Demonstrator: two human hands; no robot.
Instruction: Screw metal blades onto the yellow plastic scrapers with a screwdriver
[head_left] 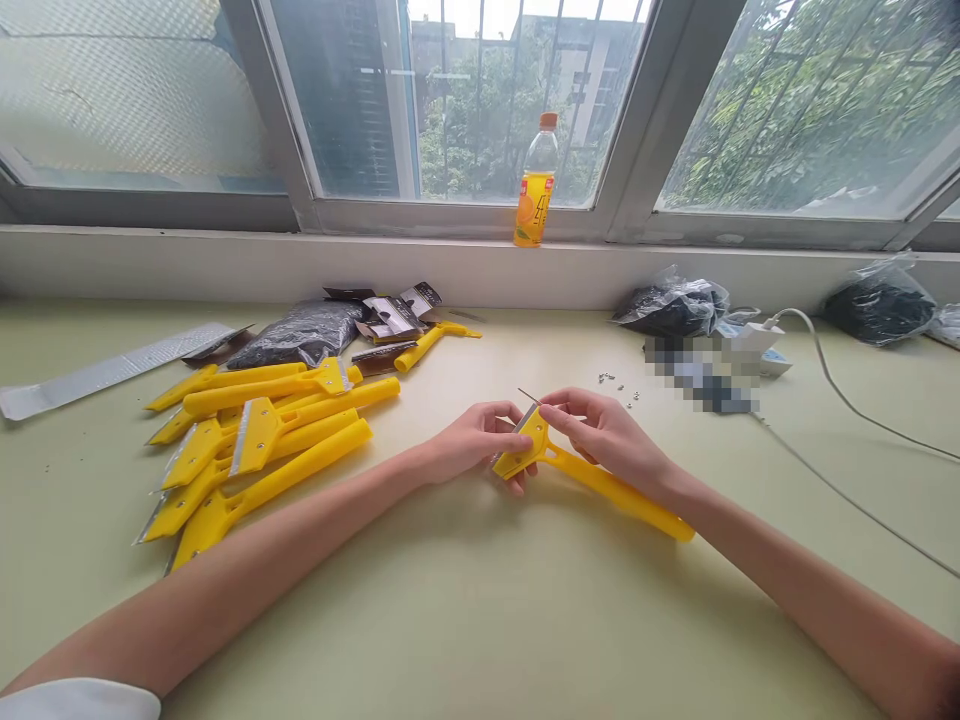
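Fingers of the left hand point(480, 440): gripping the broad end of a yellow scraper point(589, 478), thumb laid across its face, fingertips showing beneath.
Fingers of the right hand point(600, 425): pinched together on a thin dark strip point(528, 396) by the upper end of the blade point(526, 419); whether they also touch the blade is hidden.
Yellow scraper: near the middle of the head view, its handle pointing to four o'clock and passing beneath the right wrist; I cannot tell whether it rests on the worktop point(480, 620).
Handling: probably light, stiff plastic, smooth enough to turn in a loose grip; the blade looks thin and likely sharp.
Hold: best on the flat yellow faces behind the blade, or around the handle, with skin kept off the edge.
Thin dark strip: so slender that it should be easy to drop; a fingertip pinch suits it.
Other scrapers point(259, 437): heaped at nine o'clock from the hands, most broad ends facing left.
Small metal bits point(611, 377): scattered at two o'clock, likely to roll if knocked.
Cartons point(394, 315): at ten o'clock, beside a dark-filled bag point(300, 335).
Bottle point(536, 205): upright at twelve o'clock, by the window.
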